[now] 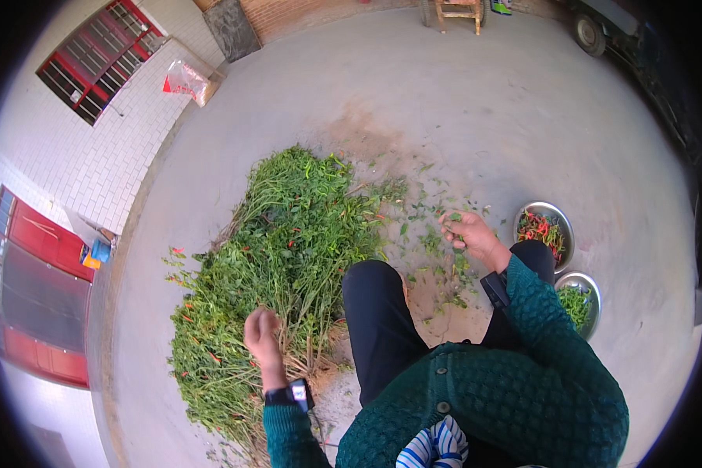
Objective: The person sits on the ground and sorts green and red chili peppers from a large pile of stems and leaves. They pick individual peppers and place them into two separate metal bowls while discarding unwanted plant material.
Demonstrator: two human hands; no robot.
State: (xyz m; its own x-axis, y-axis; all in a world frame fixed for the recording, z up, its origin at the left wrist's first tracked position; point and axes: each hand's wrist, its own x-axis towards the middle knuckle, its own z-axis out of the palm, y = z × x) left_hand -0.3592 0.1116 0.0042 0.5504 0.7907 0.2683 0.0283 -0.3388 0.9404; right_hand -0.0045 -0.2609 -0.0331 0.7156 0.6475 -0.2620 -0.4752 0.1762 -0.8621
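A large heap of uprooted chili pepper plants [281, 234], with green and a few red peppers among the leaves, lies on the concrete floor left of my knees. Over its lower part is my left hand [263, 336], blurred, its fingers bent; whether it holds anything cannot be told. My right hand [467, 234] is raised above scattered leaves right of the heap, with green leaves between its fingers. Beside my right knee stands a metal bowl [569, 234] of red and some green peppers. A second metal bowl [598, 310] below it holds green peppers, partly covered by my sleeve.
Loose leaves [433, 240] and soil lie around my right foot area. A white brick wall [105, 164] with a red-framed window runs along the left, a plastic sack [187, 83] beside it. At the far edge are a wooden stand [459, 11] and a wheeled vehicle [591, 35].
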